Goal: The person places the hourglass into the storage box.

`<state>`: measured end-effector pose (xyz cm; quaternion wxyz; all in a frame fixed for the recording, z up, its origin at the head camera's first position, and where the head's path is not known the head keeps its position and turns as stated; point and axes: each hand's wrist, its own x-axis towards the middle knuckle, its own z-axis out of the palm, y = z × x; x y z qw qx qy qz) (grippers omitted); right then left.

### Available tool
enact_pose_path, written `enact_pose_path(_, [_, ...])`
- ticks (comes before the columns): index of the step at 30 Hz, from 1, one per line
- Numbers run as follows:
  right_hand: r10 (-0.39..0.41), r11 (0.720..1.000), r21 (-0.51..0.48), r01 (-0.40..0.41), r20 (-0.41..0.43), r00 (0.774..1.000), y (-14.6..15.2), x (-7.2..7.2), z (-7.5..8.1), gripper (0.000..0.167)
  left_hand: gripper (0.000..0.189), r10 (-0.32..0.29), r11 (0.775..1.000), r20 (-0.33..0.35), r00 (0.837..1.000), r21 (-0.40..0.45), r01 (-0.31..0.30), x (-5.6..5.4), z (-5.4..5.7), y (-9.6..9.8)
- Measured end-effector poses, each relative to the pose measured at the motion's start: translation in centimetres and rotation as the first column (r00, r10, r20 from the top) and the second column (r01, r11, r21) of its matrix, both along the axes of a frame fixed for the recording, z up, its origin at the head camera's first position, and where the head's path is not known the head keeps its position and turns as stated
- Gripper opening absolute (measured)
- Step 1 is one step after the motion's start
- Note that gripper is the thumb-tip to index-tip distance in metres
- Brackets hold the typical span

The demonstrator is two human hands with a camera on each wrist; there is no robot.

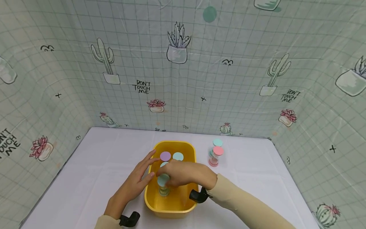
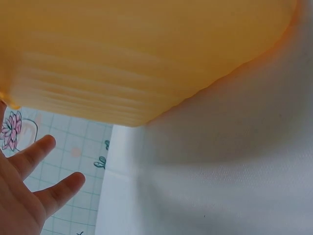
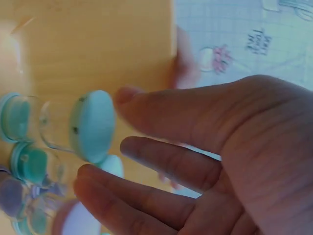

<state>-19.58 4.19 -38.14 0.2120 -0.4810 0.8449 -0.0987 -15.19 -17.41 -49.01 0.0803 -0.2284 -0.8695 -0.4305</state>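
A yellow plastic bin [image 1: 171,207] stands on the table with several small sand timers in it. My left hand [image 1: 136,178] is at its left rim, fingers spread; the left wrist view shows fingers [image 2: 61,193] beside the bin's outer wall [image 2: 122,73]. My right hand [image 1: 183,173] reaches inside the bin. Nearest to it is a mint-capped sand timer [image 1: 163,180], upright at the near left. In the right wrist view the thumb and extended fingers are close to its mint cap [image 3: 98,126], not curled round it. Farther back are a purple-capped timer [image 1: 165,156] and a light-blue-capped timer [image 1: 178,156].
Right of the bin, a pink sand timer [image 1: 218,150] stands on the white table [image 1: 246,184], with a teal-capped timer [image 1: 217,142] just behind it. A cactus-printed cloth [image 1: 200,79] hangs behind and on both sides. Black wrist cameras [image 1: 199,196] jut out below my hands.
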Motion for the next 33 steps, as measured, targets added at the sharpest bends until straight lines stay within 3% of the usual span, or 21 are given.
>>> enact_pose_path(3, [-0.029, 0.993, -0.116, 0.037, 0.072, 0.997, 1.1, -0.3, 0.7, 0.035, 0.043, -0.006, 1.0, -0.006, 1.0, 0.0, 0.006, 0.0, 0.0, 0.0])
enact_pose_path(6, [-0.078, 0.964, -0.246, 0.105, 0.118, 0.99, 2.8, -0.8, 1.3, 0.032, 0.043, -0.01, 1.0, -0.001, 1.0, 0.012, 0.01, 0.0, 0.0, 0.0])
enact_pose_path(9, [-0.144, 0.916, -0.362, 0.17, 0.096, 0.985, 4.8, -1.1, 1.9, 0.031, 0.044, -0.006, 1.0, 0.005, 1.0, 0.023, 0.005, 0.0, 0.0, 0.0])
enact_pose_path(13, [-0.276, 0.823, -0.492, 0.282, 0.088, 0.957, 7.8, -1.2, 2.0, 0.03, 0.044, 0.008, 0.999, 0.014, 1.0, 0.033, -0.008, 0.1, -0.1, 0.0])
enact_pose_path(16, [-0.386, 0.725, -0.58, 0.37, 0.102, 0.917, 10.1, -1.0, 1.5, 0.03, 0.043, 0.008, 0.999, 0.019, 1.0, 0.04, -0.009, 0.0, -0.2, 0.1])
enact_pose_path(19, [-0.497, 0.62, -0.645, 0.448, 0.12, 0.86, 12.3, -0.7, 0.5, 0.033, 0.043, 0.002, 0.999, 0.023, 1.0, 0.049, -0.003, 0.0, -0.3, 0.2])
enact_pose_path(23, [-0.614, 0.512, -0.689, 0.514, 0.125, 0.779, 14.5, -0.5, -1.0, 0.038, 0.043, 0.005, 0.999, 0.025, 1.0, 0.047, -0.006, 0.0, -0.3, 0.2])
enact_pose_path(33, [-0.773, 0.375, -0.689, 0.62, 0.137, 0.62, 16.7, 0.2, -5.1, 0.057, 0.045, 0.004, 0.999, 0.016, 1.0, 0.047, -0.004, 0.0, -0.3, 0.2])
